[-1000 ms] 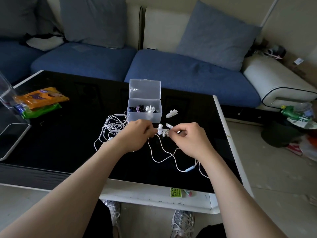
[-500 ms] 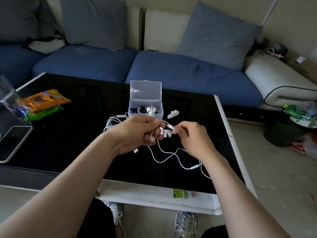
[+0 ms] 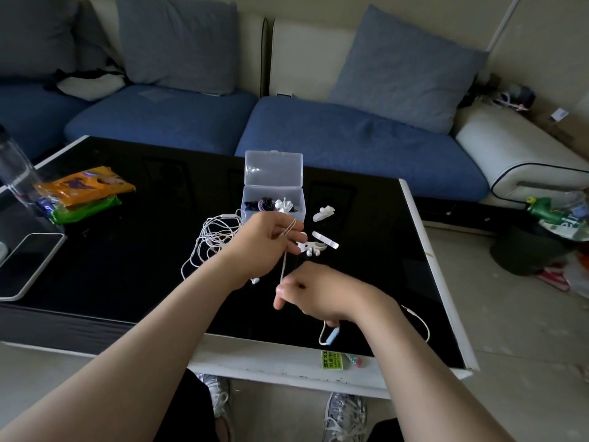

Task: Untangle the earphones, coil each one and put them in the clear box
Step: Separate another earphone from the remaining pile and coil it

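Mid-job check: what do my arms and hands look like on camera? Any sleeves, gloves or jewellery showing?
The left forearm and right forearm are bare right to the frame edge, with no sleeves in view. The left hand and right hand are ungloved, and no rings, watch or wristband show. Lower down, dark clothing covers the legs, above grey lace-up trainers.

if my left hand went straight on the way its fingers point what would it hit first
Probably the white earbuds just past the fingertips of the left hand, with the white strip right behind them. The hand may sit above the table, so it could pass over them.
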